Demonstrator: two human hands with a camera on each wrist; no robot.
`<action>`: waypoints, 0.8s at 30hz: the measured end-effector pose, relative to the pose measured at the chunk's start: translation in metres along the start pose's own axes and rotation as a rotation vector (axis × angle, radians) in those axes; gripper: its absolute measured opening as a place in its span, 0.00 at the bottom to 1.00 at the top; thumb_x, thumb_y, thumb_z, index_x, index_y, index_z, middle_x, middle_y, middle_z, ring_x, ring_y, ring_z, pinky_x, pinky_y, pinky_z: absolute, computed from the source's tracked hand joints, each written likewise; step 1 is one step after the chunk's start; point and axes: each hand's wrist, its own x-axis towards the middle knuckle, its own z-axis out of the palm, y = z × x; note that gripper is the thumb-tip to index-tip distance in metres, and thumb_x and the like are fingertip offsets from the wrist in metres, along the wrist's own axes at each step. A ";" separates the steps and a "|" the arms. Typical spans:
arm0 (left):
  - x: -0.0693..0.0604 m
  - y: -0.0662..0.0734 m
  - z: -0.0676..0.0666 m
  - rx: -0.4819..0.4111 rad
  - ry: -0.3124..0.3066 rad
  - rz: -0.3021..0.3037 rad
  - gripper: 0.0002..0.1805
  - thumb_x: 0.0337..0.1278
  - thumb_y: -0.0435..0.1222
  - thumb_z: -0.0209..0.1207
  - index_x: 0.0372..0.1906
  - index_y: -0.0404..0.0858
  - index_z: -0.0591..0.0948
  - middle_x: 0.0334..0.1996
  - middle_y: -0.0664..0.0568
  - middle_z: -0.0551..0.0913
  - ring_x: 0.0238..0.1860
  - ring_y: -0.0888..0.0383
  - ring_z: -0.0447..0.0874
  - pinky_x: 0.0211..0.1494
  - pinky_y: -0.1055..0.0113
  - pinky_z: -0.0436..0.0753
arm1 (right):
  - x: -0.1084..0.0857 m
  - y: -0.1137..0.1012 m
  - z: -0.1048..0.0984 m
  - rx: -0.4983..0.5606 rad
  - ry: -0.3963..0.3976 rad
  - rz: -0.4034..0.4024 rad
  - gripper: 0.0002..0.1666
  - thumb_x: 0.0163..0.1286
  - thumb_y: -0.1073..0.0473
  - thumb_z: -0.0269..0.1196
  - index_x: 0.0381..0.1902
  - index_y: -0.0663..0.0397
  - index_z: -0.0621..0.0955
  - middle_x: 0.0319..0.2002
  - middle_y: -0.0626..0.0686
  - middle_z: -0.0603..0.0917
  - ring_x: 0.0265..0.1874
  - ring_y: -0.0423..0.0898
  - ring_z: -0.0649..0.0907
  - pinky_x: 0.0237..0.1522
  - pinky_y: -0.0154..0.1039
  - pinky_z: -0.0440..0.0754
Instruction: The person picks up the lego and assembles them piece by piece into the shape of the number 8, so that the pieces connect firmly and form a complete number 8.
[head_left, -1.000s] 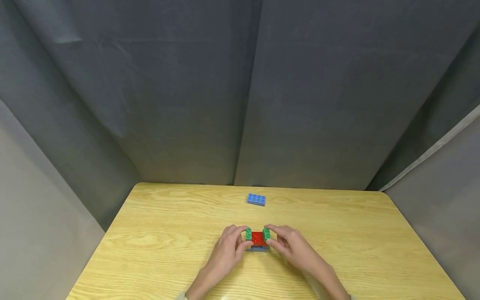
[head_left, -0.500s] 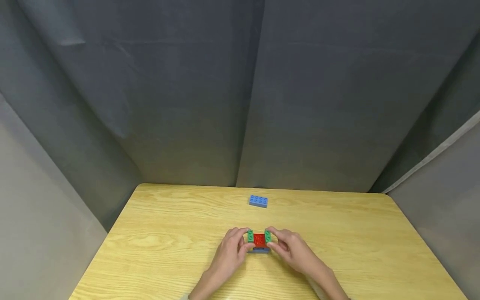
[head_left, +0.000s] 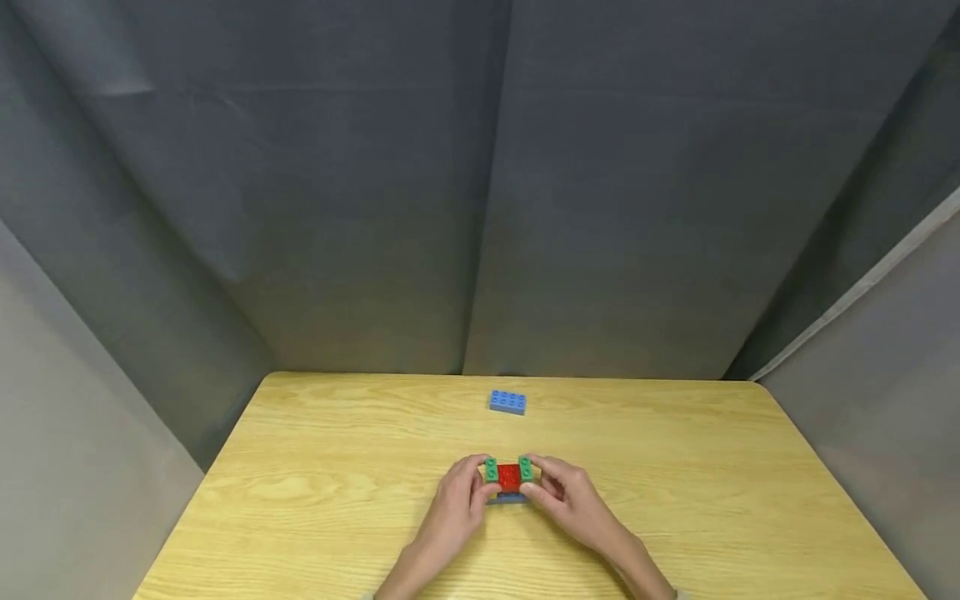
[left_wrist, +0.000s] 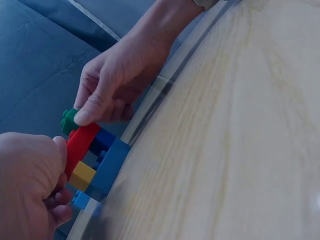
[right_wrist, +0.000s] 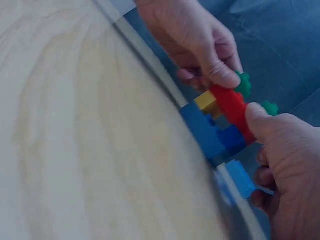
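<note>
A small stack of toy building bricks stands on the table in front of the person. Its base is a blue brick (left_wrist: 109, 167), carrying a yellow brick (right_wrist: 206, 101) at the left end and a dark blue brick (left_wrist: 102, 142) at the right. A red brick (head_left: 508, 477) bridges these two. On top sit two green bricks, a left green brick (head_left: 491, 470) and a right green brick (head_left: 525, 469). With thumb and finger, the left hand (head_left: 452, 506) pinches the left one. Likewise the right hand (head_left: 577, 502) pinches the right one, partly covering it in the wrist views.
Behind the stack, a loose blue brick (head_left: 507, 402) lies studs up near the far edge of the wooden table (head_left: 337, 467). Grey curtains (head_left: 360, 208) hang behind the table, with light grey panels at both sides.
The right green brick, slightly tilted a second ago, now sits straight on the red brick. Both hands keep their pinch. The head view has shifted slightly.
</note>
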 end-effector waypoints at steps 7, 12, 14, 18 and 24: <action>0.005 -0.007 -0.007 -0.115 -0.093 -0.009 0.23 0.74 0.38 0.61 0.65 0.31 0.75 0.34 0.57 0.76 0.31 0.67 0.71 0.33 0.72 0.78 | -0.006 0.008 0.012 0.033 0.052 0.068 0.22 0.71 0.61 0.71 0.60 0.65 0.84 0.21 0.37 0.68 0.20 0.28 0.63 0.20 0.28 0.66; 0.003 -0.022 -0.015 -0.127 -0.173 -0.020 0.22 0.71 0.29 0.62 0.67 0.33 0.75 0.38 0.56 0.78 0.37 0.65 0.76 0.39 0.72 0.81 | -0.008 0.010 0.020 0.089 0.049 0.152 0.25 0.72 0.58 0.70 0.63 0.66 0.82 0.21 0.38 0.69 0.19 0.29 0.64 0.21 0.27 0.64; 0.004 -0.028 -0.018 -0.097 -0.190 -0.011 0.23 0.71 0.25 0.59 0.68 0.33 0.74 0.39 0.55 0.78 0.39 0.64 0.76 0.43 0.71 0.81 | -0.007 0.009 0.022 0.103 0.058 0.176 0.26 0.72 0.57 0.70 0.63 0.65 0.82 0.21 0.39 0.69 0.19 0.29 0.64 0.21 0.27 0.64; 0.010 -0.037 -0.025 -0.002 -0.166 0.000 0.25 0.75 0.23 0.53 0.72 0.33 0.71 0.40 0.53 0.76 0.40 0.62 0.73 0.46 0.68 0.80 | -0.005 0.010 0.026 0.114 0.051 0.195 0.28 0.73 0.55 0.70 0.64 0.65 0.81 0.21 0.40 0.69 0.19 0.30 0.64 0.22 0.28 0.65; 0.030 -0.056 -0.026 0.058 -0.091 0.027 0.28 0.76 0.25 0.54 0.76 0.32 0.66 0.39 0.52 0.73 0.35 0.63 0.69 0.38 0.69 0.76 | -0.004 0.010 0.028 0.106 0.050 0.215 0.30 0.72 0.54 0.70 0.64 0.68 0.80 0.20 0.40 0.70 0.19 0.30 0.64 0.22 0.28 0.65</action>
